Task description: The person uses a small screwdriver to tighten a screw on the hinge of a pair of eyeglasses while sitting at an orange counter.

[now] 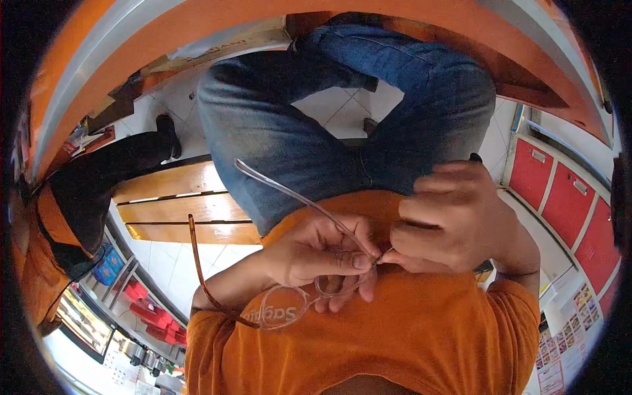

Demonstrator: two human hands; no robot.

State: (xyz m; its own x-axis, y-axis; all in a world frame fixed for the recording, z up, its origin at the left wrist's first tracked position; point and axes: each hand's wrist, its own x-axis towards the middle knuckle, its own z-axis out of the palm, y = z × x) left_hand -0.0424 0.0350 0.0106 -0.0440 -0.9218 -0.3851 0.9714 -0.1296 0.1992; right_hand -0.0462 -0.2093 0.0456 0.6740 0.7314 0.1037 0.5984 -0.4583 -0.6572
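Observation:
A pair of clear-framed eyeglasses [284,190] is held in front of my orange shirt. One temple is clear and points up to the left; the other temple [195,253] is brown and reaches out left past my forearm. My left hand [322,253] is closed on the frame, thumb and fingers pinching it near the hinge of the clear temple. My right hand [447,217] is curled into a fist, its fingertips meeting that hinge. A small dark tip shows between the two hands. What my right fingers hold is mostly hidden.
An orange counter edge [316,29] curves above my jeans-clad legs [263,125]. To the left lies a slatted wooden bench [178,203], with another person's dark-trousered leg [112,161] beyond it. Red cabinet doors [556,191] stand at right. White tiles [332,105] cover the floor.

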